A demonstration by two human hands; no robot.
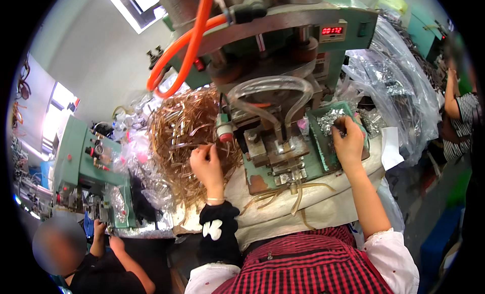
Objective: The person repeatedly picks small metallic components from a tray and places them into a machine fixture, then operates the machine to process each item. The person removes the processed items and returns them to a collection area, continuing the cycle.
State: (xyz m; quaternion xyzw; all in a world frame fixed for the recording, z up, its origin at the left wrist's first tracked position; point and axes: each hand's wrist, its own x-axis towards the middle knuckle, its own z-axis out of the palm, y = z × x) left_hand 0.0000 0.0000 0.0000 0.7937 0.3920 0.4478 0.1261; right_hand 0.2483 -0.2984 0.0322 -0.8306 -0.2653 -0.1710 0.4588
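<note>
The person's right hand point(349, 143) bunches its fingertips over small silvery parts point(328, 119) in the green tray point(319, 148), the left hand point(206, 162) curls beside coppery strips point(174, 125), and whether either grips anything cannot be told.

Press point(283, 29), green and grey, with orange hose point(200, 26), red-lit counter point(332, 31) and looped clear tube point(270, 82). Left hand point(206, 165), curled, beside a heap of brown strips point(179, 122); right hand point(348, 142), fingers bent, at small silvery parts point(329, 120) in a green tray point(318, 148). Co-worker point(108, 275), dark-clad, at a second green machine point(75, 150), left.
</note>
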